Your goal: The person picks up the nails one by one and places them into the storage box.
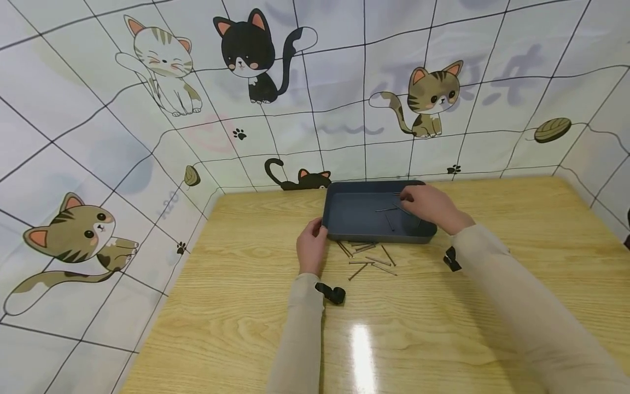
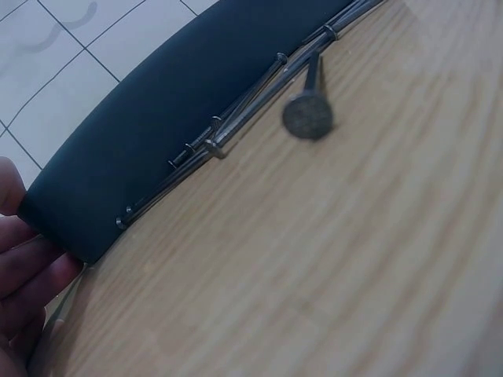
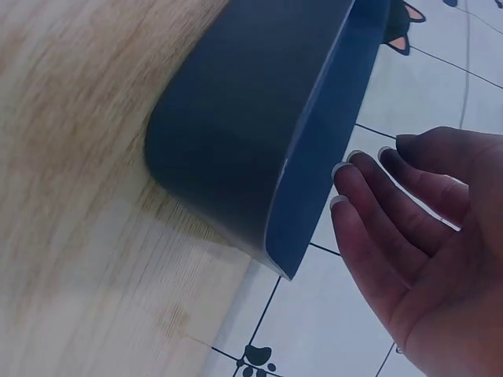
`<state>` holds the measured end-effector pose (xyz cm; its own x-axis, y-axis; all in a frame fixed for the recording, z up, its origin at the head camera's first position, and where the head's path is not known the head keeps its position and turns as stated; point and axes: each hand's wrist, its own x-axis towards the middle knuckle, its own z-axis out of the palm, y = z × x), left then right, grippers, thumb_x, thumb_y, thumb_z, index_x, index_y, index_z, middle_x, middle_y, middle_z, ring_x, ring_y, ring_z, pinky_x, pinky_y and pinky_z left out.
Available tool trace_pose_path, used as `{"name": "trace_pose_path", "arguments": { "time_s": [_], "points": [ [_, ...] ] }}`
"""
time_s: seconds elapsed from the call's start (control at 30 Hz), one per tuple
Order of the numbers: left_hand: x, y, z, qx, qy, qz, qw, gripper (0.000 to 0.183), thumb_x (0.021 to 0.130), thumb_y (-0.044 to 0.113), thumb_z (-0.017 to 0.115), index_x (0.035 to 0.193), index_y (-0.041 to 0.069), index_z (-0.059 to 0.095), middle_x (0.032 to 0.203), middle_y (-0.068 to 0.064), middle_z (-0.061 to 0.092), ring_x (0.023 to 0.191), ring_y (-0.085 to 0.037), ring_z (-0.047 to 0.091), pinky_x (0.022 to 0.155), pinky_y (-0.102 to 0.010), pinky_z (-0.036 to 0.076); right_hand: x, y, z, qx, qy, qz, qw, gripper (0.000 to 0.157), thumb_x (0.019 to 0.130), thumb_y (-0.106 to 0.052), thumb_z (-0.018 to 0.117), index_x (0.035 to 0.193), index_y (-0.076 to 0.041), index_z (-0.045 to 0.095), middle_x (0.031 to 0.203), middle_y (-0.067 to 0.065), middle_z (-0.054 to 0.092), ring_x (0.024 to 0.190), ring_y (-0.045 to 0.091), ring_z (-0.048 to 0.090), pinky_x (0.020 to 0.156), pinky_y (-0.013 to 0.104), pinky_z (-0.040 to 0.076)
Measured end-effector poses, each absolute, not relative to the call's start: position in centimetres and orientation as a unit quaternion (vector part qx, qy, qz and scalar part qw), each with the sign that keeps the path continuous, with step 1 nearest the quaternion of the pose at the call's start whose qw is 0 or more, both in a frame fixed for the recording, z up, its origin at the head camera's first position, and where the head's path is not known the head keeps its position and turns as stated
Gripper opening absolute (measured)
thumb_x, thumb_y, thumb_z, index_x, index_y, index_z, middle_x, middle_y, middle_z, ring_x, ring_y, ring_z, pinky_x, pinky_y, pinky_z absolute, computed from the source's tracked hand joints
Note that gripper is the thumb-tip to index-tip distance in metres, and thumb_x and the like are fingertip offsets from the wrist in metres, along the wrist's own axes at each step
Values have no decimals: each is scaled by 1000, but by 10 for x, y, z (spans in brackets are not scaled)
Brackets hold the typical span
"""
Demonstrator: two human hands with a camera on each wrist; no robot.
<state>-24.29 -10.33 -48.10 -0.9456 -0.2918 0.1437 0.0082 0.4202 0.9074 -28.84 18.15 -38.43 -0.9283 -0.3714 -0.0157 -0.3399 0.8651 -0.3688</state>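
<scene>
A dark blue-grey tray [image 1: 346,210] lies at the back of the wooden table, with several nails [image 1: 390,221] inside. My left hand [image 1: 311,249] grips its front left corner. In the left wrist view the thumb and curled fingers [image 2: 35,271] are on either side of the tray wall [image 2: 134,133]. Over the right part of the tray is my right hand [image 1: 430,207], fingertips bent down. From the right wrist, the loosely bent fingers [image 3: 381,224] stand above the rim with no nail visible between them. More nails [image 1: 371,261] are scattered before the tray's front side.
The wood-grain table [image 1: 236,306] meets a wall covering [image 1: 339,126] printed with cats and grid lines, right behind the tray. In the left wrist view one nail [image 2: 309,114] points its head toward the camera, and others lie along the tray's base.
</scene>
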Motion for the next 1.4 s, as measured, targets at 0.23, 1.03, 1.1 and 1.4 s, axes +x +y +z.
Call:
{"name": "trace_pose_path", "arguments": {
  "time_s": [0.23,1.03,1.1,1.4],
  "points": [
    [-246,-106,-484,85,-830,-531,147,31,88,28,51,117,26,60,105,9,61,89,-5,55,77,-31,44,-276,185,-381,-182,959,-214,38,32,91,-20,49,116,-3,56,112,18,56,96,32,54,76,48,42],
    [-247,-104,-482,84,-828,-533,152,31,87,28,51,117,24,60,106,8,61,91,-6,55,79,-32,44,-229,179,-395,-155,926,-344,13,33,91,-30,49,115,-9,56,103,9,60,92,26,55,74,43,43],
    [-247,-105,-482,84,-831,-529,152,31,87,28,51,117,24,60,105,8,62,91,-5,55,79,-31,44,-225,178,-397,-150,924,-351,17,32,91,-28,50,116,-9,56,101,9,60,91,25,55,73,43,43],
    [-248,-104,-484,86,-830,-531,147,31,87,29,51,117,25,60,105,9,61,92,-5,55,80,-31,44,-215,173,-405,-152,910,-384,34,37,91,-36,48,115,-10,57,97,8,63,86,20,57,71,39,45]
  ]
}}
